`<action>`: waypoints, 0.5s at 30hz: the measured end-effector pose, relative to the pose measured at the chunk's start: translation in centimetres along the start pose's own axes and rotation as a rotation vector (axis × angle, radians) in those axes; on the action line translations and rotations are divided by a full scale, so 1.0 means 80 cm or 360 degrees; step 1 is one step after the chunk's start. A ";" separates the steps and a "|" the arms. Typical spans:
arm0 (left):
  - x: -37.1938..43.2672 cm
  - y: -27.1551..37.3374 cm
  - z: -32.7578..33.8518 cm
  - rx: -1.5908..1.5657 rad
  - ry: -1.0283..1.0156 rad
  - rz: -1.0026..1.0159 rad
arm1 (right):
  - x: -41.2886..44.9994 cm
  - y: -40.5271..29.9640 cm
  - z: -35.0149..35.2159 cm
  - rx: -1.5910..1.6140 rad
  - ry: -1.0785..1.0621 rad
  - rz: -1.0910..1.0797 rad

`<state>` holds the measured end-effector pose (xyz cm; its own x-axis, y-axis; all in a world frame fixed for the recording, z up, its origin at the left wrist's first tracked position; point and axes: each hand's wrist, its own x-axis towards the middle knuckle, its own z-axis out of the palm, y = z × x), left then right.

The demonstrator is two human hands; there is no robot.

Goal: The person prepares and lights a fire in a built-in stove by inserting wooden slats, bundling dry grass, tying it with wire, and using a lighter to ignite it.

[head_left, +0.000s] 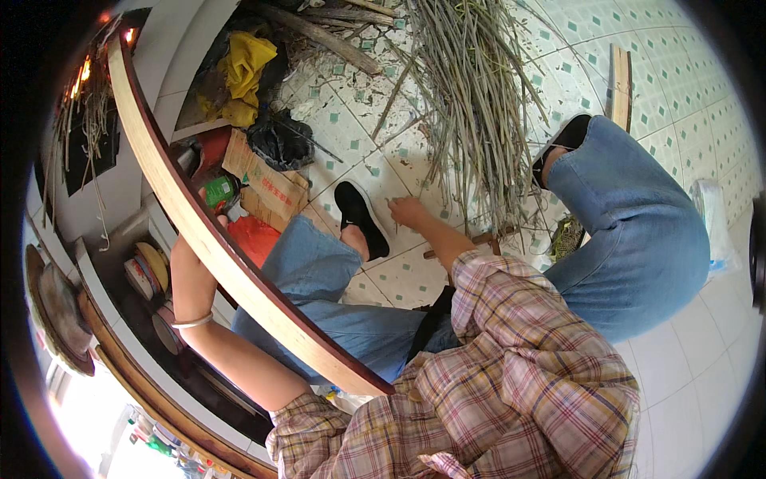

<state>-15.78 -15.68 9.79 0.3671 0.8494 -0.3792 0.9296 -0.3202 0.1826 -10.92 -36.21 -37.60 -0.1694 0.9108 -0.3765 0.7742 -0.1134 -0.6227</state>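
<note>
A long wooden board point(197, 245), pale with a dark red-brown edge, runs from the stove opening point(90, 149) at the upper left to my shirt. My left hand point(222, 220) is mostly hidden behind this board; only bits of its fingers show along the far edge, and it appears to grip the board. Flames point(84, 72) and thin burning twigs point(90, 117) show at the opening, close to the board's far end. Above the tiled floor point(395, 278), my right hand point(410, 212) has loosely bent fingers, with nothing clearly held. It is left of a large bundle of dry stalks point(479, 102).
Beside the stove are a cardboard box point(263, 179), a red plastic bag point(251, 236), a green container point(221, 191), a black bag point(281, 141) and yellow plastic point(248, 63). Thicker sticks point(323, 39) lie beyond. Another wooden piece point(620, 87) is past my right foot. Bowls point(146, 272) sit at left.
</note>
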 end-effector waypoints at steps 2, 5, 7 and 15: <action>0.008 0.008 0.008 0.0163 0.0114 0.0113 | 0.013 0.016 -0.010 0.0226 0.0036 -0.0472; -0.008 0.011 0.008 -0.0054 0.0100 -0.0087 | -0.001 -0.029 -0.036 -0.0137 -0.0076 -0.0555; 0.006 0.020 0.009 -0.0062 0.0101 0.0054 | 0.010 0.000 -0.004 -0.0108 0.0014 -0.0492; -0.002 0.020 0.011 -0.0061 0.0091 -0.0042 | 0.099 0.071 -0.111 -0.0100 0.0354 -0.0182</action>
<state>-14.33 -16.70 9.37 0.3389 0.8802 -0.3323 0.9366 -0.2821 0.2080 -2.45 -26.12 -38.08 -0.1252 0.9820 -0.1414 0.7951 0.0140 -0.6064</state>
